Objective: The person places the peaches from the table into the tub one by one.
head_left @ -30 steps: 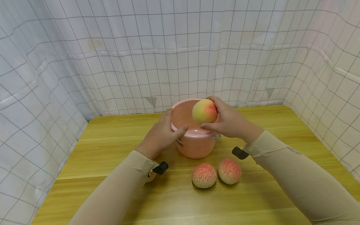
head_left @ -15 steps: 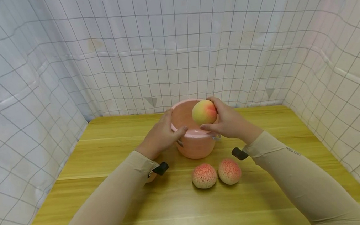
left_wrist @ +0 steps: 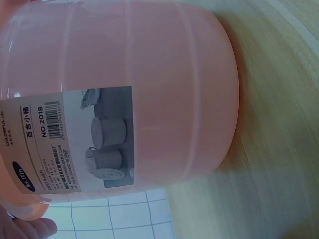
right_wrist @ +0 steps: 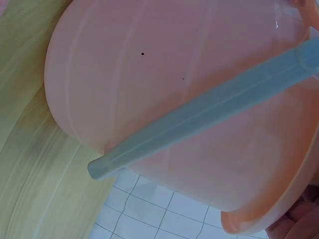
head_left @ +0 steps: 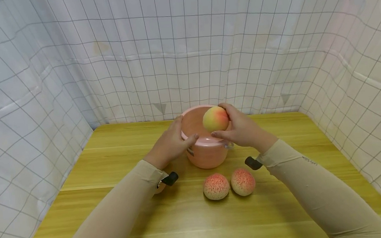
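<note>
A pink plastic bucket stands upright on the table, its mouth facing up. My left hand grips the bucket's left rim, thumb over the near edge and fingers along the outside. In my right hand is a yellow peach with a red blush, held over the right part of the bucket's mouth. Fingers show by the rim in the right wrist view. Two speckled red-and-cream peaches lie side by side in front of the bucket.
A pale rounded thing shows partly from under the left wrist. The bucket's blue-grey handle hangs across its right side, and a printed label is on its left. White gridded curtains enclose the wooden table.
The right hand and the yellow peach have shifted very slightly left and down. The left hand keeps its place on the bucket.
</note>
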Demonstrator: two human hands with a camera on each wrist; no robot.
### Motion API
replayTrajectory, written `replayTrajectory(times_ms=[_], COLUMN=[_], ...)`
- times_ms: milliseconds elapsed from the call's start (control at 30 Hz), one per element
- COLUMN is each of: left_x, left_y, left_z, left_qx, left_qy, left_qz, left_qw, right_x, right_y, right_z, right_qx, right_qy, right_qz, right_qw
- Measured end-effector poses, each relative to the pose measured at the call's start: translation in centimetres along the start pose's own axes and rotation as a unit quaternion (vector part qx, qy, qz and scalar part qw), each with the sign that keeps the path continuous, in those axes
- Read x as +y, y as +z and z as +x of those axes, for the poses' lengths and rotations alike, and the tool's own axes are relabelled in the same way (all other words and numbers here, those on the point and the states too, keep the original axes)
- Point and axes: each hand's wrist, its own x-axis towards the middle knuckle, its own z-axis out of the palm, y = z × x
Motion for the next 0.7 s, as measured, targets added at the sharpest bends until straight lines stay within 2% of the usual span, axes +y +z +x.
replayTrajectory(times_ms=[267, 700], left_x=[-0.01, -0.07], left_y=[0.05, -0.04], left_z=[0.05, -0.05], left_qx=[0.000, -0.004], left_qy=[-0.005, -0.003], left_qz=[-0.005, -0.003], left_qw=[1.0000, 1.0000], right_x=[-0.36, -0.12], right_y=[-0.15, -0.43], right_z=[-0.19, -0.61], right_qx=[0.017, 0.016], right_qy=[0.003, -0.002], right_qz=[-0.016, -0.018], right_qw=[1.000, 1.000])
